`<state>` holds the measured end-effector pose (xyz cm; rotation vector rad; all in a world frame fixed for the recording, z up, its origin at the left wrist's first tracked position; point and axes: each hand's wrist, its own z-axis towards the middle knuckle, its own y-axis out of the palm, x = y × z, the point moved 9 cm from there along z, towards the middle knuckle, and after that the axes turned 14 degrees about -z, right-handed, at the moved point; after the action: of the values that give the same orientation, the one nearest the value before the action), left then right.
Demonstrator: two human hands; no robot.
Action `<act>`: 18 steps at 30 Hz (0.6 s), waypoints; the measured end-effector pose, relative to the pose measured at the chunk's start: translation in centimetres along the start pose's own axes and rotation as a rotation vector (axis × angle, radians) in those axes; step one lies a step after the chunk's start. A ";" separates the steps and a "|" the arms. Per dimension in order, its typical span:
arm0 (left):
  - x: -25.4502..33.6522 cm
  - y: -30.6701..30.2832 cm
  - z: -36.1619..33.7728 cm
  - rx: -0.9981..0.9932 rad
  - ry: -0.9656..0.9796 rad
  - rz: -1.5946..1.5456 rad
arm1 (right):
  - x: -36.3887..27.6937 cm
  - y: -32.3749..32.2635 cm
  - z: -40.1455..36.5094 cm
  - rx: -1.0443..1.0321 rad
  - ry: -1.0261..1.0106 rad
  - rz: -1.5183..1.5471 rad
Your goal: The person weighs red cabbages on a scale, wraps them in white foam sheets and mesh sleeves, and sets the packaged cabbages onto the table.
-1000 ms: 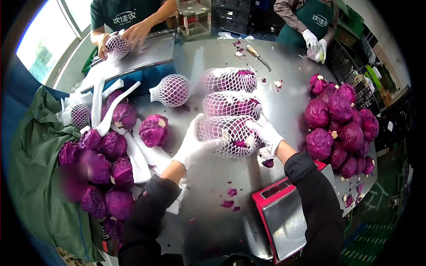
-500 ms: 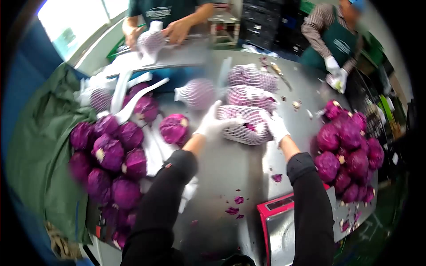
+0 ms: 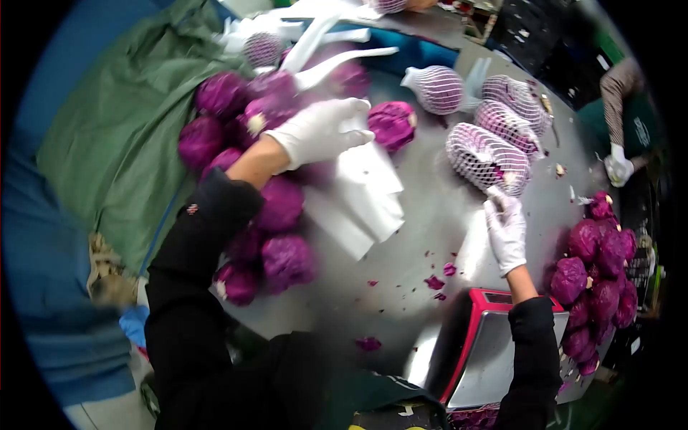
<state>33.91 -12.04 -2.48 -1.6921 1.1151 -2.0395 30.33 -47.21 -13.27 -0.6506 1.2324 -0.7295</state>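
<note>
My left hand (image 3: 322, 132), in a white glove, is over the left pile of purple cabbages (image 3: 283, 204), its fingers apart and nothing seen between them. Beneath it lie flat white sheets (image 3: 358, 193), with a single cabbage (image 3: 391, 125) just to the right. My gloved right hand (image 3: 507, 233) is just below the nearest netted cabbage pack (image 3: 484, 158), fingers partly curled, and holds nothing visible. Two more netted packs (image 3: 509, 125) lie behind that one. A cabbage in a white foam net (image 3: 438, 89) sits to their left.
A red-edged scale (image 3: 487, 358) stands under my right forearm. More cabbages (image 3: 602, 265) are heaped at the right. White foam nets (image 3: 322, 43) lie at the back left. A co-worker's gloved hand (image 3: 618, 166) is at the far right. Purple leaf scraps (image 3: 434, 282) dot the table.
My left hand has left the nearest netted pack and moved left over the cabbages. My right hand has come off the pack and is below it. The view has shifted left.
</note>
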 end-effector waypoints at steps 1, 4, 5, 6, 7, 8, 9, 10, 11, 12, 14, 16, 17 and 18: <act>-0.6 -1.3 -2.6 0.001 0.035 0.042 | -3.8 1.5 -1.4 -0.103 -0.049 0.022; 0.5 -3.4 -11.2 -0.077 0.105 0.045 | -12.5 6.4 -5.8 -0.336 -0.322 0.012; 0.8 -3.7 -14.0 -0.096 0.072 0.043 | -14.6 8.0 -7.0 -0.390 -0.382 0.009; 0.1 -4.3 -16.5 -0.071 -0.006 -0.003 | -17.6 8.9 -8.0 -0.410 -0.438 0.090; -0.6 -4.6 -18.7 -0.048 -0.079 -0.051 | -20.0 10.1 -9.0 -0.435 -0.500 0.059; -1.4 -5.0 -20.9 -0.012 -0.219 -0.077 | -22.5 10.9 -10.0 -0.440 -0.572 0.028; -2.8 -5.3 -23.1 0.055 -0.258 -0.107 | -25.2 11.9 -10.7 -0.530 -0.601 0.010; -4.5 -5.3 -25.4 0.124 -0.261 -0.124 | -27.3 12.7 -11.3 -0.479 -0.632 -0.069; -5.8 -5.1 -27.5 0.194 -0.264 -0.139 | -29.1 13.4 -11.8 -0.427 -0.663 -0.146; -6.9 -4.7 -29.4 0.258 -0.365 -0.193 | -29.6 15.0 -12.2 -0.471 -0.603 -0.107; -8.7 -3.5 -33.0 0.379 -0.404 -0.240 | -29.6 19.1 -12.7 -0.548 -0.469 -0.034; -8.8 -2.2 -35.5 0.416 -0.559 -0.298 | -28.2 22.6 -13.2 -0.806 -0.065 0.323; -9.6 -1.2 -36.8 0.476 -0.590 -0.359 | -28.0 23.3 -13.5 -0.840 0.031 0.400; -10.4 0.0 -37.8 0.527 -0.575 -0.387 | -28.2 23.5 -13.5 -0.841 0.013 0.397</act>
<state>2.01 9.19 -10.87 -2.0824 0.0619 -1.6333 15.65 -11.27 -17.76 -1.0317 1.6160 0.1515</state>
